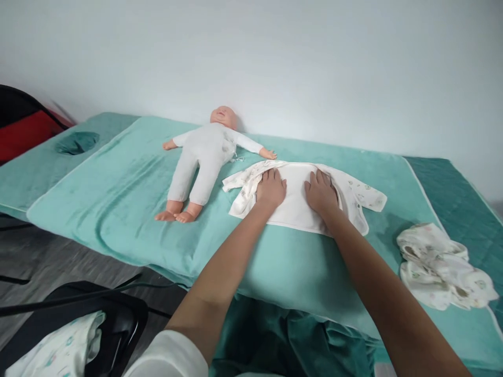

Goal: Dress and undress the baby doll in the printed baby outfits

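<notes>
A white baby garment (298, 201) with a small print lies spread on the teal blanket (129, 193). My left hand (270, 188) rests flat on its left part, fingers stretched out. My right hand (321, 192) lies flat on its right part, fingers also extended. Both palms press on the cloth and hold nothing. A baby doll (204, 157) in a white suit lies on its back to the left of the garment, arms spread, head toward the wall.
A crumpled printed garment (440, 267) lies at the right on the blanket. A dark chair (98, 309) with more printed cloth (58, 351) stands at the lower left. A red and black object (23, 125) sits at the far left.
</notes>
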Available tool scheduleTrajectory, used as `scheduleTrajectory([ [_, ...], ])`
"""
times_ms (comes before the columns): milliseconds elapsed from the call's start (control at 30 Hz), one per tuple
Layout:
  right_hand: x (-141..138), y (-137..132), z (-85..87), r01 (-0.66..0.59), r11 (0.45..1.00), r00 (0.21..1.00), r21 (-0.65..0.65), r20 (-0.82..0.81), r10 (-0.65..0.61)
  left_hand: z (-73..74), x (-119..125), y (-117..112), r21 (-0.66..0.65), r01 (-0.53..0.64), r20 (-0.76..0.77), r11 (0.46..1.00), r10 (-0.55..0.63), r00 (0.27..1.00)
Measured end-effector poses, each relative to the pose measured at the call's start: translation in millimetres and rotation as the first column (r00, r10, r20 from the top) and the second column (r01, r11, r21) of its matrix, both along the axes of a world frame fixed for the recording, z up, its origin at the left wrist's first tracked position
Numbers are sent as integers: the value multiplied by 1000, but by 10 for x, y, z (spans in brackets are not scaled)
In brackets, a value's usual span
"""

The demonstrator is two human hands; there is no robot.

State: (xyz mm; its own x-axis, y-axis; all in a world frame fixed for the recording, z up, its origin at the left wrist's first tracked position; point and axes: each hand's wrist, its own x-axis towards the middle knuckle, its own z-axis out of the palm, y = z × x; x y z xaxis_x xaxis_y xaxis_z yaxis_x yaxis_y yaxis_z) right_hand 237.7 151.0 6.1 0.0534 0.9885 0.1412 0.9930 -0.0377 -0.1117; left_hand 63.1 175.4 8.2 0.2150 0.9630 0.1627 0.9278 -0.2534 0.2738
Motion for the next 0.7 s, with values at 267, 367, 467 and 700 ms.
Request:
scheduleTrajectory([
  [267,-16,-922,-100,-233,971,971,54,58,230,-74,-678,-897,279,3,266,960,-80,961],
  [367,26,-1275,-135,-284,950,959,129,46,280,-127,-922,-903,188,-283,416,941,185,891],
  [467,20,-1530,-147,-311,935,950,170,35,310,-133,-1024,-758,71,-330,443,941,267,856],
  [700,-126,-1747,-88,-303,935,952,185,8,306,-98,-1179,-264,-36,-340,463,940,317,828],
])
